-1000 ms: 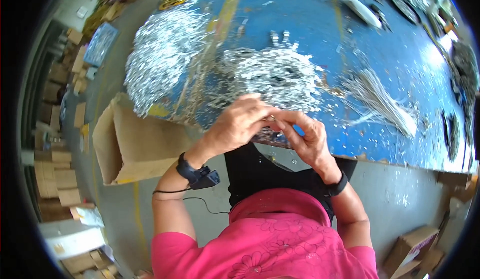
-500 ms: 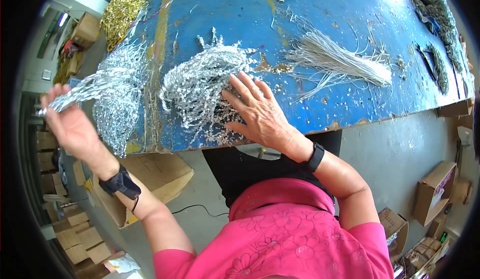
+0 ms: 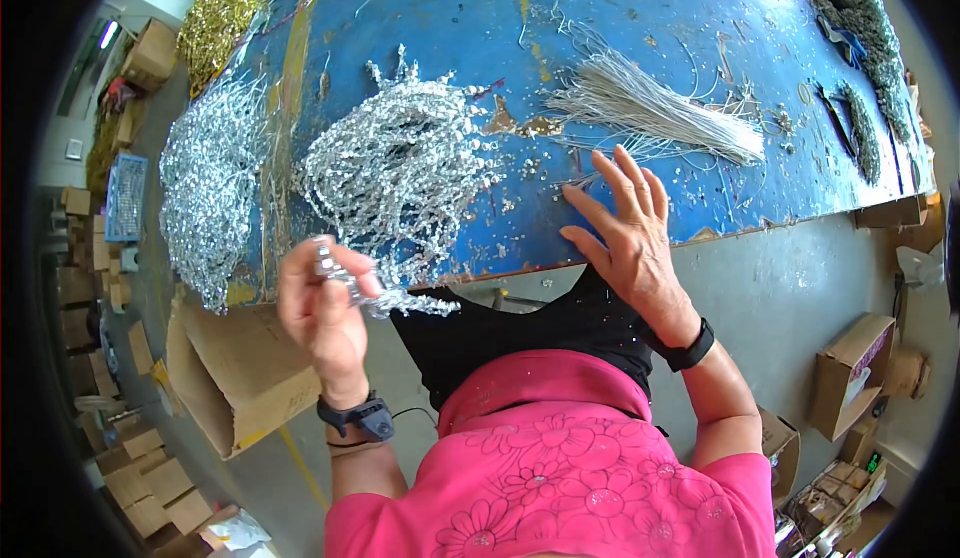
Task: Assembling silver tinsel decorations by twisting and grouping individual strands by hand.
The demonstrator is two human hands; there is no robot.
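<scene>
My left hand [image 3: 322, 323] is in front of the table's near edge, its fingers closed round a short bundle of shiny silver tinsel strands [image 3: 408, 303]. The bundle's loose end points right, toward my body. Just beyond it lies a loose heap of silver tinsel [image 3: 395, 163] with curling strands. To the left, a longer, flatter silver tinsel bunch [image 3: 208, 183] spreads along the table. My right hand [image 3: 638, 243] has its fingers apart and holds nothing; it hovers at or rests on the near edge, I cannot tell which. The bundle of thin white cords [image 3: 670, 113] lies beyond its fingertips.
Gold tinsel [image 3: 225, 23] is at the table's far left. Dark grey-green garland [image 3: 865, 43] and a dark-handled tool [image 3: 835, 118] lie on the right. Silver flecks dot the blue table [image 3: 430, 8]. An open cardboard box [image 3: 245, 373] stands below the left edge.
My left hand has swung right and toward my body from the left bunch, carrying silver strands. My right hand has left the middle heap and moved right, nearer the white cords.
</scene>
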